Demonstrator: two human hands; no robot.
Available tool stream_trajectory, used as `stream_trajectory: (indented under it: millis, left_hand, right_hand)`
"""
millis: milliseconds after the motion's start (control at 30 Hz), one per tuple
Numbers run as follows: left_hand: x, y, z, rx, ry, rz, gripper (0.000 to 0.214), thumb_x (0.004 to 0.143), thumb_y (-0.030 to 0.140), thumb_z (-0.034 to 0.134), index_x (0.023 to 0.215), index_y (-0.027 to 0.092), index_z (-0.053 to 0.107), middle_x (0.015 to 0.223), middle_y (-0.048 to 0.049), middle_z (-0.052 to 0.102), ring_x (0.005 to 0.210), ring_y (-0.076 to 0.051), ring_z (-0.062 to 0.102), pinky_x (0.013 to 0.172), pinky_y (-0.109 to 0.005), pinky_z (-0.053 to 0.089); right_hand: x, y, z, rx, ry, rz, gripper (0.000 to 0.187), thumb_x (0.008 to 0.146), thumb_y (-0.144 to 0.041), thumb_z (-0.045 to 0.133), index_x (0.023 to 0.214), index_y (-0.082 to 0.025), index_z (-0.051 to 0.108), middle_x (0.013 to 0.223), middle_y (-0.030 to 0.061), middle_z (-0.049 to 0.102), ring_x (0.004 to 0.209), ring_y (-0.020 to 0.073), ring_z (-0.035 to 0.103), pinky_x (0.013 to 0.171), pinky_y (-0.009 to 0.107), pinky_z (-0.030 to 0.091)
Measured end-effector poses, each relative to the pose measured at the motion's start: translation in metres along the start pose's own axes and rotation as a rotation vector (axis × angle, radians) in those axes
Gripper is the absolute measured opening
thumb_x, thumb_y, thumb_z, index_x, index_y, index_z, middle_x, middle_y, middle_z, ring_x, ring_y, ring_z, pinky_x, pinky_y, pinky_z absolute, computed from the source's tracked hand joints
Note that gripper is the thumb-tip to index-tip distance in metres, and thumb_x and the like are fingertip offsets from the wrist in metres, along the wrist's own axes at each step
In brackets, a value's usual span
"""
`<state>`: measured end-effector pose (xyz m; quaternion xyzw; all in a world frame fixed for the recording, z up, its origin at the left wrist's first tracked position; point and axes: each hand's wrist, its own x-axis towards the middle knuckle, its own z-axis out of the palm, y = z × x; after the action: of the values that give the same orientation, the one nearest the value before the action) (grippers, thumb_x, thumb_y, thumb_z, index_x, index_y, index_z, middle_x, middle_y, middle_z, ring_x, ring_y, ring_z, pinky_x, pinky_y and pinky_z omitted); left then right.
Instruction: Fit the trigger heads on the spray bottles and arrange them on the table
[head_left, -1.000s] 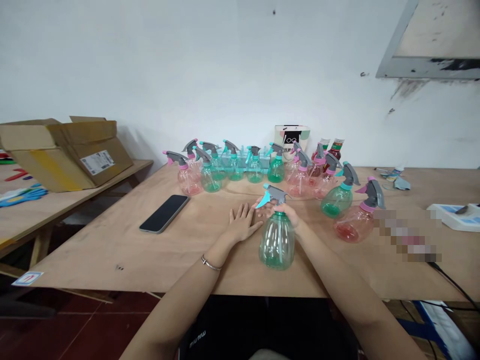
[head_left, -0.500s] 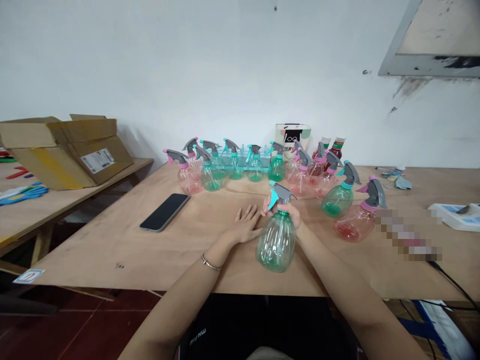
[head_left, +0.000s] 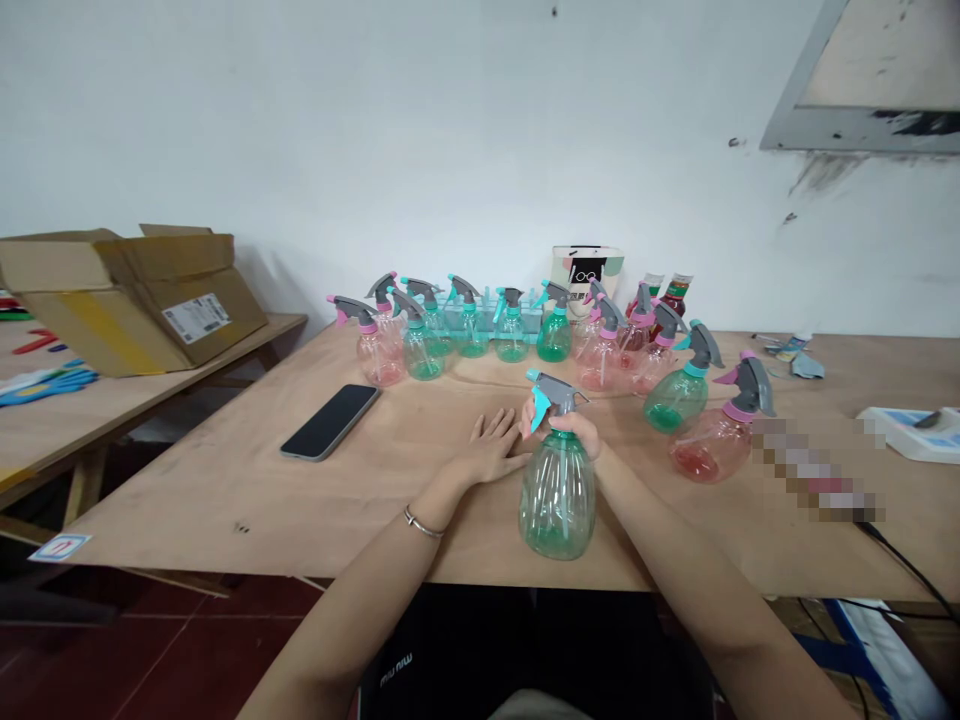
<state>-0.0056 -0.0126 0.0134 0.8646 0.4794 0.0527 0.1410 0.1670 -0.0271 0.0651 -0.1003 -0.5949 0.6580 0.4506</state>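
Note:
A clear green spray bottle [head_left: 558,492] with a grey and teal trigger head stands near the front edge of the wooden table [head_left: 225,480]. My right hand [head_left: 576,432] is wrapped round its neck just under the trigger. To the left of the bottle, my left hand [head_left: 489,452] lies flat on the table with its fingers spread, holding nothing. A thin bracelet sits on that wrist.
Several pink and green spray bottles [head_left: 525,335] stand in an arc at the back of the table. A black phone [head_left: 331,421] lies at the left. A cardboard box [head_left: 135,295] rests on a side table. A white tray [head_left: 911,432] sits far right.
The bottle in my right hand tilted to the left, then came back upright with its trigger turned slightly. My left hand slid a little to the right.

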Motion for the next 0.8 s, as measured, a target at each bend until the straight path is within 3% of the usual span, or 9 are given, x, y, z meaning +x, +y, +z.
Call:
stream_trajectory:
  millis: [233,400,500,600,733,800]
  left_hand:
    - [0.0,0.002,-0.003,0.024,-0.051,-0.01,0.078,0.091,0.058,0.039,0.155,0.021,0.013,0.162,-0.0087,0.007,0.15,-0.028,-0.001,0.117,-0.056,-0.003]
    - [-0.002,0.003,-0.002,0.004,0.01,-0.009,0.076,0.091,0.062,0.035,0.154,0.023,0.018,0.161,-0.0106,0.008,0.15,-0.028,0.0,0.117,-0.055,-0.002]
    - [-0.002,0.005,-0.005,0.004,-0.027,-0.023,0.077,0.092,0.061,0.036,0.154,0.021,0.017,0.161,-0.0118,0.005,0.15,-0.027,0.0,0.117,-0.054,-0.002]
    - [-0.005,0.008,-0.008,0.001,-0.046,-0.038,0.078,0.092,0.063,0.033,0.154,0.019,0.017,0.161,-0.0114,0.003,0.15,-0.026,-0.001,0.118,-0.053,-0.003]
    - [-0.008,0.011,-0.011,-0.024,-0.039,-0.038,0.083,0.09,0.071,0.029,0.154,0.02,0.019,0.161,-0.0097,0.002,0.15,-0.024,-0.003,0.118,-0.052,-0.003]
    - [-0.009,0.011,-0.012,-0.031,-0.047,-0.04,0.083,0.09,0.072,0.029,0.154,0.02,0.019,0.161,-0.0091,0.002,0.15,-0.024,-0.004,0.118,-0.051,-0.004]
  right_hand:
    - [-0.002,0.002,-0.005,0.018,0.077,0.007,0.034,0.068,-0.04,0.065,0.095,-0.021,0.06,0.09,0.007,0.068,0.086,0.0227,0.063,0.075,0.036,0.05]
    - [-0.003,-0.008,-0.006,-0.11,0.117,-0.001,0.038,0.068,-0.048,0.067,0.091,-0.02,0.06,0.083,0.0072,0.067,0.082,0.0228,0.064,0.069,0.034,0.049]
    - [-0.002,-0.018,-0.009,-0.183,0.211,-0.025,0.039,0.069,-0.052,0.066,0.091,-0.02,0.06,0.081,0.0062,0.067,0.079,0.0224,0.064,0.071,0.035,0.051]
    - [-0.005,-0.031,-0.021,-0.394,0.386,-0.082,0.035,0.071,-0.05,0.068,0.091,-0.022,0.061,0.078,0.0037,0.066,0.075,0.0208,0.064,0.074,0.036,0.052]
    - [-0.012,-0.047,-0.05,-0.818,0.814,-0.256,0.027,0.072,-0.045,0.069,0.082,-0.021,0.062,0.067,-0.0001,0.06,0.068,0.0169,0.058,0.069,0.033,0.051]
    - [-0.014,-0.052,-0.065,-0.959,0.967,-0.355,0.026,0.072,-0.043,0.069,0.079,-0.019,0.061,0.067,-0.0004,0.058,0.067,0.0156,0.055,0.069,0.032,0.05]
